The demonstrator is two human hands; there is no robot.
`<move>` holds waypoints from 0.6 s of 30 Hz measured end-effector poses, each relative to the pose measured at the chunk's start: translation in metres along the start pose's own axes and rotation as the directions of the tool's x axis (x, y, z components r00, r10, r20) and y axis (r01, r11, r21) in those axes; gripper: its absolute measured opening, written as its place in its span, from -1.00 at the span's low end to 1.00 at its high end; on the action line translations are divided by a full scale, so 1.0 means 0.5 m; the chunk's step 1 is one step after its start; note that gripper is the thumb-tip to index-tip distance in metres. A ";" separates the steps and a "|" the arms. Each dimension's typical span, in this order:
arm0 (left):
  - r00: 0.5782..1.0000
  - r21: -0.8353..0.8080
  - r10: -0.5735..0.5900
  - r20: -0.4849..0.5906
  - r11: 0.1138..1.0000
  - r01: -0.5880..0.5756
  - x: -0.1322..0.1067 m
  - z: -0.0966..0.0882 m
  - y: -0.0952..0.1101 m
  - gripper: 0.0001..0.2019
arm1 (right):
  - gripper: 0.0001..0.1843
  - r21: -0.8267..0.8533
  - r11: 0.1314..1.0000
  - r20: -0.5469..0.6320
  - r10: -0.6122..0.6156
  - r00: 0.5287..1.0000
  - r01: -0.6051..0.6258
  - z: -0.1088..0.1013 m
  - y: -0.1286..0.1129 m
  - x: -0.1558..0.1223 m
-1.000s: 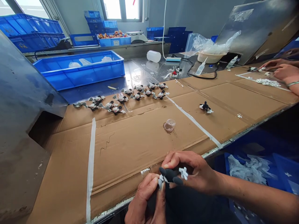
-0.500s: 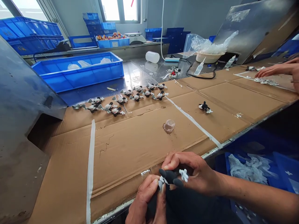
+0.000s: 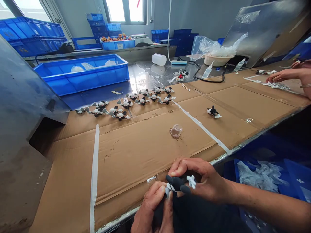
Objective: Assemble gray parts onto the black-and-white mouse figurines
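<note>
You pinch the black-and-white mouse figure point(image 3: 176, 183) between both hands, just over the bench edge. Your left hand point(image 3: 152, 204) presses its fingers together on the figure's white-trimmed end, while your right hand point(image 3: 200, 178) closes thumb and fingers around the dark body, leaving the white glove exposed. This grip seems to keep the figure steady, off the cardboard, and turned toward you. Beyond your hands, the taped cardboard sheet point(image 3: 155, 155) keeps a small clear cup point(image 3: 176, 131) within reach. A lone figure point(image 3: 213, 112) lies apart from the spaced rows of figures point(image 3: 126, 103), perhaps to avoid tangling. Farther off, a blue crate point(image 3: 85, 79) holds clear plastic, and a co-worker's hand point(image 3: 279, 76) reaches near small white parts point(image 3: 277, 85).
</note>
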State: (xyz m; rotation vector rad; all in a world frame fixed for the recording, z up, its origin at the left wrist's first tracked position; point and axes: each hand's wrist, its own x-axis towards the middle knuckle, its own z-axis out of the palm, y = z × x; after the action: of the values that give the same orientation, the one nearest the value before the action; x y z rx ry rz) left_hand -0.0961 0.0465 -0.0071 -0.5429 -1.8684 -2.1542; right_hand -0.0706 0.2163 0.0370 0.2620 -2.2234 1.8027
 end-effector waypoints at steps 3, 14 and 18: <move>1.000 -0.016 -0.017 0.000 1.000 0.017 0.000 -0.001 0.001 -0.85 | -0.79 0.002 1.000 0.002 -0.010 1.000 0.010 0.000 0.003 0.000; 0.999 -0.049 -0.031 0.023 0.998 0.032 0.001 -0.001 0.004 -0.86 | -0.71 0.007 1.000 -0.002 0.027 1.000 -0.027 0.000 0.001 -0.001; 0.999 -0.059 -0.035 0.024 0.998 0.036 0.003 0.000 0.006 -0.84 | -0.69 0.001 1.000 0.003 0.025 1.000 -0.025 -0.001 0.001 -0.002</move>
State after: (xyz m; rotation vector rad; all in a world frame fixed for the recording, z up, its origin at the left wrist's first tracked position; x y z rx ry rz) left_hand -0.0961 0.0460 -0.0037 -0.5520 -1.8446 -2.2415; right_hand -0.0697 0.2168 0.0364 0.2377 -2.2373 1.8178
